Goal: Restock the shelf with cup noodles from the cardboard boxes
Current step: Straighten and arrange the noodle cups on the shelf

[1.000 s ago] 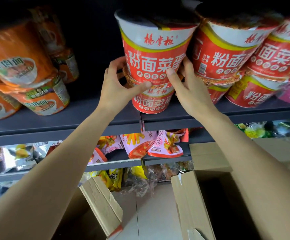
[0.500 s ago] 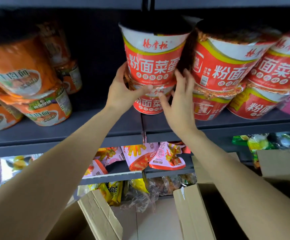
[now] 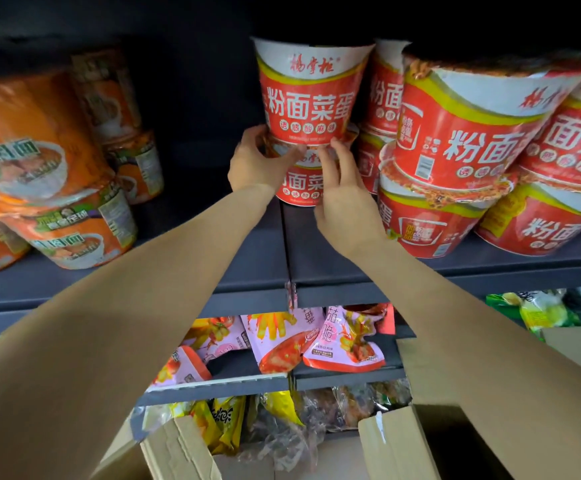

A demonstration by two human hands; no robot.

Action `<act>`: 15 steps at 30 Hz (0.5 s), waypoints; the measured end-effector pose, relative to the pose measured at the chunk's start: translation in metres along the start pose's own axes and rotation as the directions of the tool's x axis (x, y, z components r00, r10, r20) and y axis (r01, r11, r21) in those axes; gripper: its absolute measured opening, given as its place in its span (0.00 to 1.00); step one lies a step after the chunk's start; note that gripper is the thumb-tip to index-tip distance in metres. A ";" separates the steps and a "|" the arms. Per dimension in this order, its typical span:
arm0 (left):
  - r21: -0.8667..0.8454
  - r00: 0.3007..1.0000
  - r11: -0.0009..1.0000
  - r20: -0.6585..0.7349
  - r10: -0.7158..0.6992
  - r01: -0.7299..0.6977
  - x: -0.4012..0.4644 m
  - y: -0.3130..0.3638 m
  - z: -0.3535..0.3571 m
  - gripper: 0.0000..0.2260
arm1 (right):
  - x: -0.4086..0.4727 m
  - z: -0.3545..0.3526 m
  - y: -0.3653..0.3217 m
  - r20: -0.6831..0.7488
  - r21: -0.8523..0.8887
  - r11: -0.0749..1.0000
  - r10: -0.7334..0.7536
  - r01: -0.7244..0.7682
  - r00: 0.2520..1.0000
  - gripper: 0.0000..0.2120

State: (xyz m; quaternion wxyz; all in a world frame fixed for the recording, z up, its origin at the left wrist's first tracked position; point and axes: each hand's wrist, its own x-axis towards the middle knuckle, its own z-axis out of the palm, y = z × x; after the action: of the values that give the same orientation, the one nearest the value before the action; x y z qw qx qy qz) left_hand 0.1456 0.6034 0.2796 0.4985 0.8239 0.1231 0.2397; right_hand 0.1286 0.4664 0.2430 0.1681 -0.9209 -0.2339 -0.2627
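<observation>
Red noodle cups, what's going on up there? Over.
Both hands, left hand and right hand, steady the lower red cup. Top red cup stacked upright. Nothing blocking.

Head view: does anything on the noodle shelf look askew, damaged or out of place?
Yes. The orange cup noodles at the left lean over instead of standing square, and the big red stack at the right tilts too. The two red cups between the hands stand upright. No visible damage or spill.
</observation>
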 end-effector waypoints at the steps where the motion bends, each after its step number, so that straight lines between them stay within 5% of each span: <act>1: 0.011 1.000 1.000 -0.009 0.001 -0.001 0.000 0.000 0.001 0.33 | 0.001 -0.001 0.003 -0.001 0.003 1.000 -0.007 0.007 1.000 0.36; 6: 0.048 1.000 0.999 -0.003 0.022 -0.022 0.006 -0.002 0.005 0.34 | 0.005 -0.005 0.008 -0.008 0.035 0.999 -0.009 0.009 1.000 0.34; 11: -0.206 0.994 0.978 0.104 -0.018 0.040 0.016 -0.008 -0.003 0.30 | 0.010 0.006 0.003 -0.085 0.103 0.993 0.066 -0.057 0.994 0.37; 15: -0.184 0.984 0.982 0.179 -0.013 0.047 0.023 -0.001 -0.007 0.41 | 0.018 0.002 -0.001 -0.164 0.056 0.996 0.084 -0.076 0.983 0.37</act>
State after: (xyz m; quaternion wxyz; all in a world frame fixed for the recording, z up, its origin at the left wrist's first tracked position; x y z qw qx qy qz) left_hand 0.1615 0.6191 0.2880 0.5866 0.7893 0.0678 0.1685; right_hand 0.1429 0.4741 0.2516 0.2200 -0.9001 -0.1882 -0.3256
